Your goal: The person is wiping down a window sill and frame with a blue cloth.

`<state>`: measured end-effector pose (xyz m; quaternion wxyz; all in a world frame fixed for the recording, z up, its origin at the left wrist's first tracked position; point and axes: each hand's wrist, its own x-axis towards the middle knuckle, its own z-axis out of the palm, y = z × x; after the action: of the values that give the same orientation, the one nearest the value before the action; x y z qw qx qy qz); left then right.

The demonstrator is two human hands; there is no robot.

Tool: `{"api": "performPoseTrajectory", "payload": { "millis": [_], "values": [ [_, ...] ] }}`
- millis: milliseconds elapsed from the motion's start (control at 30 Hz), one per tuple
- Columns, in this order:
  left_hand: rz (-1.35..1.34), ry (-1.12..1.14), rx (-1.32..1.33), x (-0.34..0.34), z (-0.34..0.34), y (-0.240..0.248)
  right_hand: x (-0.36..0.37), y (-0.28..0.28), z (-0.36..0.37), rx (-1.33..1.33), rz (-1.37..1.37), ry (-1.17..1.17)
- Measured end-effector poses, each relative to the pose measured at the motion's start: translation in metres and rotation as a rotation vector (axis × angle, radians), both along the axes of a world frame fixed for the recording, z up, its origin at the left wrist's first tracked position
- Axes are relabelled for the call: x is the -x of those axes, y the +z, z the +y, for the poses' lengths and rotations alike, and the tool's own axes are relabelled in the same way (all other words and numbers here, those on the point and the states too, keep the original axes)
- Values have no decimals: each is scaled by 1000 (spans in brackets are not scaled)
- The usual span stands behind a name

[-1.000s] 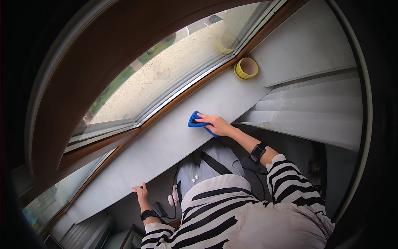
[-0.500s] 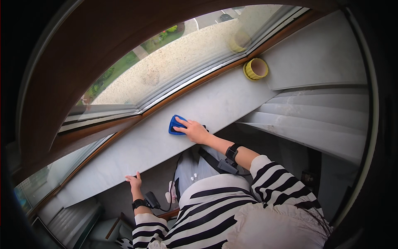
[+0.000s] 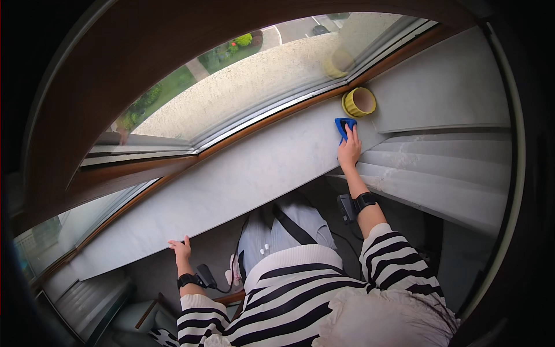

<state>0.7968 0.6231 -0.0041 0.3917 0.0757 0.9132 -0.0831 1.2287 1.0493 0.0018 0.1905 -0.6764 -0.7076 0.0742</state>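
Near the right end of the white windowsill, my right hand reaches forward with its fingers on a blue cleaning pad that has a dark inner part. The pad lies on the sill just in front of a yellow ribbed flowerpot; I cannot tell whether they touch. The palm side and part of the pad's underside are hidden. At the sill's front edge on the left rests my left hand, open, its fingers apart and nothing in them.
A brown-framed window runs along the sill's far side. White pleated curtains hang at the right, beside a raised pale ledge. Black straps with small boxes sit on both wrists, and a cable trails from the left one.
My right hand has carried the blue pad from the middle of the sill to the right and away, up near the flowerpot. My left hand has shifted slightly left along the edge.
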Motion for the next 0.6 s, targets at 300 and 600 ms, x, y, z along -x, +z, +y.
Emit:
{"api": "performPoseTrajectory", "payload": {
  "millis": [300,600],
  "values": [
    [-41,-22,35,8,0,0,49,44,-83,897,445,1117],
    [26,-112,12,13,-6,-5,-57,6,5,42,50,-10]
  ]
}}
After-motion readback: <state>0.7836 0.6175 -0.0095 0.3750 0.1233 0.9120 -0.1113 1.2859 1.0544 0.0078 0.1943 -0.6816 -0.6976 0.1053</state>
